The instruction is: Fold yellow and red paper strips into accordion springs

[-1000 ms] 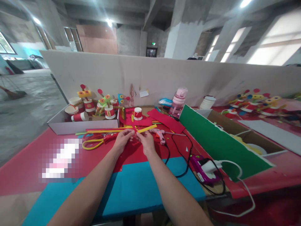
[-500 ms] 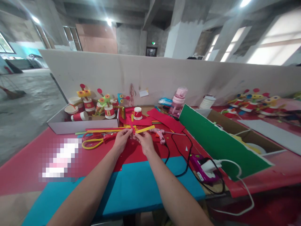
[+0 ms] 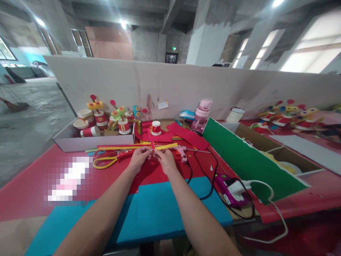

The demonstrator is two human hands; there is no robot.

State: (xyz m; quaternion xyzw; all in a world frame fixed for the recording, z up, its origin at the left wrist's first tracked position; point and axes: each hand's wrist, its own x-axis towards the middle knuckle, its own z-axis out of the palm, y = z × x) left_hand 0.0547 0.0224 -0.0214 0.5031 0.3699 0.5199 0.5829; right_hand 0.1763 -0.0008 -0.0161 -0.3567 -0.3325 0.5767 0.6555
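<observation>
My left hand [image 3: 140,158] and my right hand [image 3: 165,159] meet fingertip to fingertip over the red table. Between them they pinch a red strip [image 3: 152,138], which points up and away, and a yellow strip [image 3: 168,146], which sticks out to the right past my right fingers. The strips cross at the fingertips, where the join is hidden. Just beyond stands a red and white paper cup [image 3: 156,128]. A pink glue gun [image 3: 182,154] lies right of my right hand, and yellow-handled scissors [image 3: 105,163] are to the left.
A white box [image 3: 94,144] holds cup figures at the left. On the right stand a green-sided box [image 3: 247,160] and a purple power strip [image 3: 231,193] with cables. Blue sheets [image 3: 160,209] cover the near edge. A white partition [image 3: 119,81] rises behind.
The fingertips have drawn slightly closer together. The yellow strip has shifted a little to the right and lies flatter, and the red strip now leans slightly differently.
</observation>
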